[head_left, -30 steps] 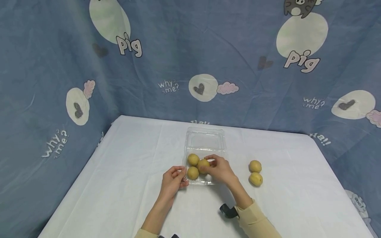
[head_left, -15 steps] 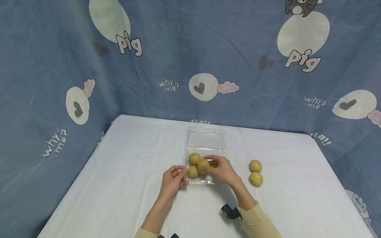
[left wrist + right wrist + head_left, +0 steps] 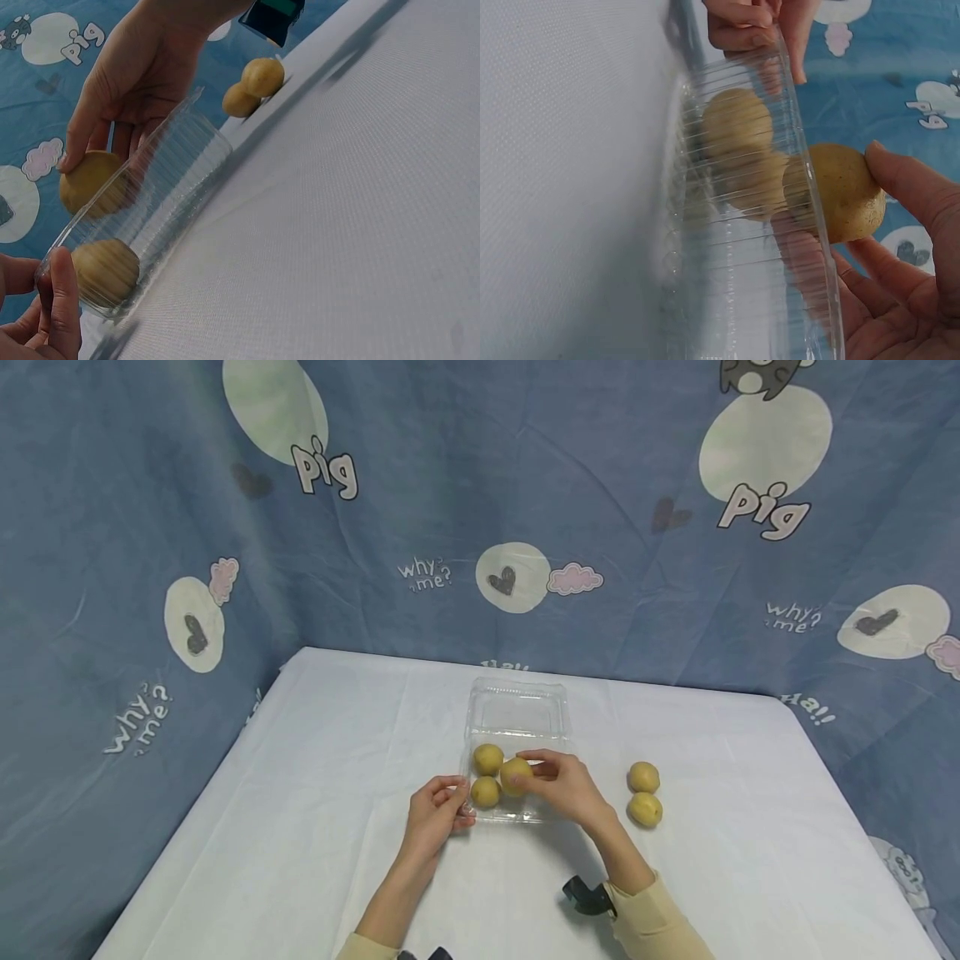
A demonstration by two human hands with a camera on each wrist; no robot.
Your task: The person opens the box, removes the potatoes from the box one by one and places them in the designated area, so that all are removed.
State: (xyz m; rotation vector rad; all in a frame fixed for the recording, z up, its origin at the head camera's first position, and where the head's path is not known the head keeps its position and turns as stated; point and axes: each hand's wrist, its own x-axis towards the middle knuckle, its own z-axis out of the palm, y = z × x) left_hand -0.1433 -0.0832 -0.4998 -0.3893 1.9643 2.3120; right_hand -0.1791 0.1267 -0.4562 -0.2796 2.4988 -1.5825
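A clear plastic clamshell box (image 3: 534, 817) lies on the table with its lid (image 3: 517, 708) folded back. My left hand (image 3: 435, 817) pinches the box's left rim between thumb and fingers, as the left wrist view shows. Inside the box sit two yellow potatoes, one farther back (image 3: 488, 759) and one nearer (image 3: 485, 792). My right hand (image 3: 561, 787) grips a third potato (image 3: 516, 776) with thumb and fingers. In the right wrist view this held potato (image 3: 844, 193) overlaps the box's upper rim, partly above it.
Two more potatoes, a far one (image 3: 644, 777) and a near one (image 3: 645, 810), lie touching on the white-covered table (image 3: 322, 760) right of the box. A blue printed curtain (image 3: 375, 610) hangs behind and beside the table. A dark wrist device (image 3: 588, 896) sits at my right sleeve.
My right hand and its potato have shifted slightly right, away from the two potatoes in the box. The left hand keeps its place at the rim.
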